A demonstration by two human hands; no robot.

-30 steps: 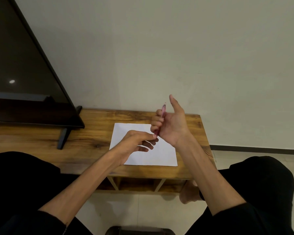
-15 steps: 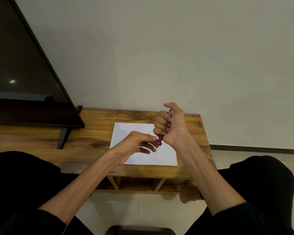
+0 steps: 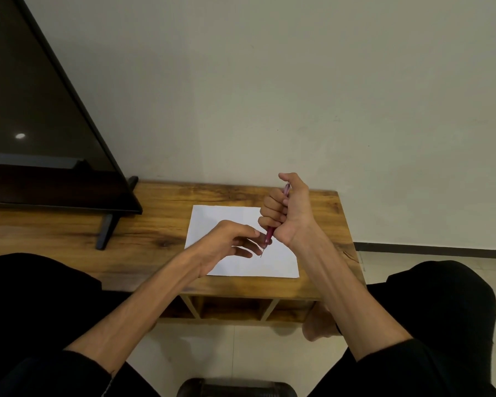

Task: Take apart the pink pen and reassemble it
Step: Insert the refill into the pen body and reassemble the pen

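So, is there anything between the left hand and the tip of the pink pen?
Nothing visible. The right hand grips the pink pen in a fist, tip down over the paper; the left hand fingers reach its lower end.

A white sheet of paper (image 3: 235,219) is laid flat on a wooden desk (image 3: 155,224) set against a pale wall (image 3: 269,81); a dark television (image 3: 26,124) is stood at the left; tiled floor (image 3: 241,345) is seen below.
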